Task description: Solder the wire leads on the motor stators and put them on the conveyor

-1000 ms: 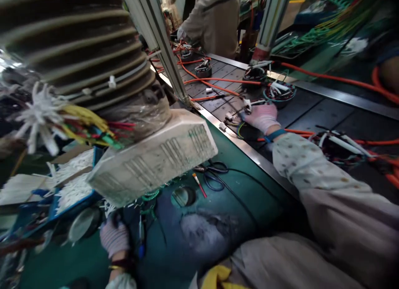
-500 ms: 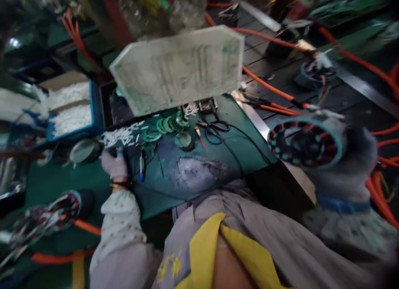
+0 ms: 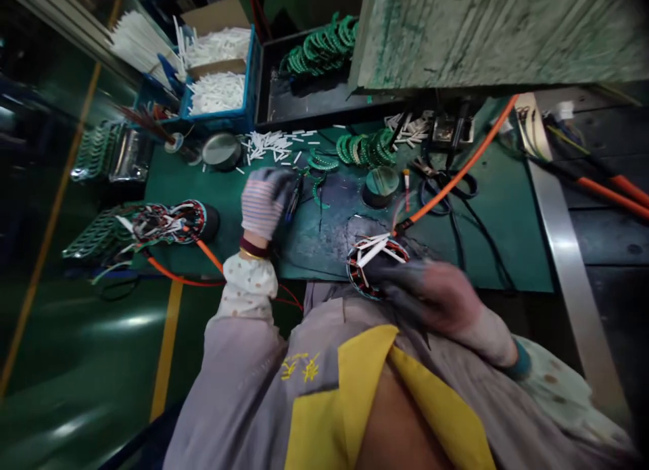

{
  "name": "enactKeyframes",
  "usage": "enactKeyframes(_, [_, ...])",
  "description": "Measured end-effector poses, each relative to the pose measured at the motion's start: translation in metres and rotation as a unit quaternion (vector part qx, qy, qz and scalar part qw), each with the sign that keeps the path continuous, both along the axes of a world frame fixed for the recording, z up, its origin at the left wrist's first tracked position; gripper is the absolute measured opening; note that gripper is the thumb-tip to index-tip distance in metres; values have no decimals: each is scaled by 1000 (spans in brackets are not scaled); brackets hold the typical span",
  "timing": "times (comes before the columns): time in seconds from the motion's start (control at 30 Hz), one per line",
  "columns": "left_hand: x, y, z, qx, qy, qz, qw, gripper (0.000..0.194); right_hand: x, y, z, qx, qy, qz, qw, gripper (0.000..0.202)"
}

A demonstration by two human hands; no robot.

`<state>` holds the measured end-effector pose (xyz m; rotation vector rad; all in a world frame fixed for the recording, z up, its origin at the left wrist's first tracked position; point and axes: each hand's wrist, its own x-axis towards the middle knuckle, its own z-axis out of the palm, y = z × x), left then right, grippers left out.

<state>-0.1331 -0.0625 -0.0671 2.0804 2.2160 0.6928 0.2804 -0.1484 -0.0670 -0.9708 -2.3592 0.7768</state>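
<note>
My right hand (image 3: pixel 446 297), in a grey and reddish glove, grips a motor stator (image 3: pixel 363 289) at the front edge of the green bench. White sleeves and a thick orange cable (image 3: pixel 456 169) run from the stator's top. My left hand (image 3: pixel 262 203), in a striped glove, is at the bench just left of a small blue-handled tool (image 3: pixel 293 203). Its fingers are curled and partly blurred; what they hold, if anything, is hidden. Beyond it lie loose white tubes (image 3: pixel 268 145) and green curved strips (image 3: pixel 322 161). A round dark block (image 3: pixel 381 187) stands behind the stator.
A second wired stator (image 3: pixel 203 220) lies at the left. Blue bins (image 3: pixel 248 84) of white tubes and a black tray (image 3: pixel 314 105) stand at the back. Scissors (image 3: pixel 439 193), a brush (image 3: pixel 406 186) and a round tin (image 3: pixel 222 151) rest on the bench. A pale board (image 3: pixel 487 44) overhangs the right.
The stator in my right hand has come from beyond the bench's right side to its front edge. My left hand has moved from the white tubes to beside the blue-handled tool. The view has shifted.
</note>
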Motion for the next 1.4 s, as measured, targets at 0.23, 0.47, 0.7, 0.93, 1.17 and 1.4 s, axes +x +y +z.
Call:
enactKeyframes(0.23, [33,43,-14,-69,132,-108,983,34,30,95,-17,199,-161,-135,957,52])
enactKeyframes(0.47, [25,95,-49,118,-210,-196,951,54,23,45,-42,101,-187,-215,953,42])
enactKeyframes(0.7, [80,123,-55,-28,-250,-322,913,47,17,33,-13,13,68,-313,947,63])
enactKeyframes(0.93, [87,137,-59,-75,-212,-295,929,39,-44,138,-9,21,-37,-234,971,64])
enactKeyframes(1.17, [98,109,-36,-88,-185,-248,947,42,-34,147,-7,-28,42,-224,973,69])
enactKeyframes(1.4, [111,-11,36,-191,-74,-363,909,52,41,50,-1,-135,-27,-144,980,60])
